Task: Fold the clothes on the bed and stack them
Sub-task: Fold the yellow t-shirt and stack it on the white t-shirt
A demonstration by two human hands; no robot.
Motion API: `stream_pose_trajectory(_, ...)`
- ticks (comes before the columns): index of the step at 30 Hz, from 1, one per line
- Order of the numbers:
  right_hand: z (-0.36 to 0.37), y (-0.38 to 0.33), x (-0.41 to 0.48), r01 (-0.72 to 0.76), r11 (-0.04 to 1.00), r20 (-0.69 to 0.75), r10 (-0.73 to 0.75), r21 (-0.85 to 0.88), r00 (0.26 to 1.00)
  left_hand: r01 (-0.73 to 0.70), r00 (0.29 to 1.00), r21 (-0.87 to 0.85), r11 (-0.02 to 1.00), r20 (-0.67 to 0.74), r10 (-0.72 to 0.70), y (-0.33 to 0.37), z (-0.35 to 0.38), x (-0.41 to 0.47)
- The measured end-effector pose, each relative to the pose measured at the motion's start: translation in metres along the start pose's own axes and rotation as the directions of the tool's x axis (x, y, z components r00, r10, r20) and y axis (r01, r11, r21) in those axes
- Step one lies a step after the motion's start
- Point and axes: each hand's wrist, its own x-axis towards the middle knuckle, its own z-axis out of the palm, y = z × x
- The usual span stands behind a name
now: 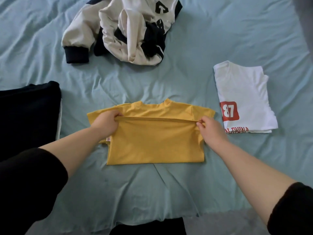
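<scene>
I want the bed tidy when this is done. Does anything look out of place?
The cream and navy sweatshirt lies crumpled at the far side of the bed, unfolded. A dark garment sits alone at the left, apart from the folded white T-shirt.

On the bed [50,39], the left hand [105,122] and right hand [210,129] pinch the yellow shirt [152,141]'s folded-up hem at its two ends, near a folded white shirt [243,92].

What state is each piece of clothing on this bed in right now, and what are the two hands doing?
Yellow T-shirt: half folded, hem brought up toward the collar.
White T-shirt: folded, lying flat.
White-and-navy sweatshirt: crumpled, unfolded.
Dark garment: lying at the bed's left edge, state unclear.
Left hand: pinching the hem's left corner.
Right hand: pinching the right corner.
</scene>
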Motion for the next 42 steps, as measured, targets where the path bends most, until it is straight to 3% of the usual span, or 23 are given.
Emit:
stream_pose_trajectory(7,0.009,-0.011,0.048,0.07,0.997,-0.171,-0.067,0.011,0.983,0.109,0.961,-0.268,0.957,-0.217,-0.17,-0.011,0.008,0.029)
stream_pose_trajectory(14,0.02,-0.012,0.086,0.111,0.993,-0.165,-0.116,-0.036,0.979,0.114,0.935,-0.215,0.97,-0.307,-0.178,-0.013,0.016,0.049)
stream_pose_trajectory(19,0.024,-0.014,0.094,0.081,0.997,-0.196,-0.077,0.011,0.978,0.122,0.908,-0.082,0.989,-0.392,-0.145,-0.008,0.026,0.047)
stream_pose_trajectory(21,0.023,-0.016,0.09,0.126,0.986,-0.272,-0.151,-0.106,0.95,0.13,0.884,0.065,0.989,-0.459,-0.086,-0.003,0.031,0.04)
stream_pose_trajectory(23,0.025,-0.028,0.078,0.23,0.962,-0.324,-0.266,-0.145,0.908,0.067,0.898,0.216,0.974,-0.438,0.035,0.008,0.044,0.03)
stream_pose_trajectory(26,0.05,-0.053,0.043,0.496,0.839,-0.175,-0.535,-0.221,0.827,-0.175,0.932,0.427,0.887,-0.218,0.289,0.027,0.083,0.018)
stream_pose_trajectory(28,0.073,-0.055,0.028,0.594,0.747,0.025,-0.616,-0.298,0.787,-0.19,0.945,0.488,0.852,-0.145,0.294,0.021,0.101,0.019)
stream_pose_trajectory(31,0.086,-0.028,0.036,0.541,0.753,0.157,-0.524,-0.374,0.837,-0.01,0.98,0.422,0.907,-0.175,0.092,-0.008,0.098,0.029)
stream_pose_trajectory(36,0.081,-0.014,0.04,0.51,0.776,0.167,-0.484,-0.37,0.859,0.031,0.992,0.489,0.872,-0.124,0.034,-0.01,0.094,0.027)
stream_pose_trajectory(39,0.068,-0.014,0.017,0.46,0.878,-0.03,-0.468,-0.133,0.883,0.033,0.986,0.446,0.894,-0.159,0.043,0.014,0.1,0.016)
stream_pose_trajectory(42,0.051,0.011,-0.006,0.221,0.966,-0.255,-0.181,0.137,0.95,-0.148,0.966,0.38,0.913,-0.142,0.216,0.052,0.112,0.006)
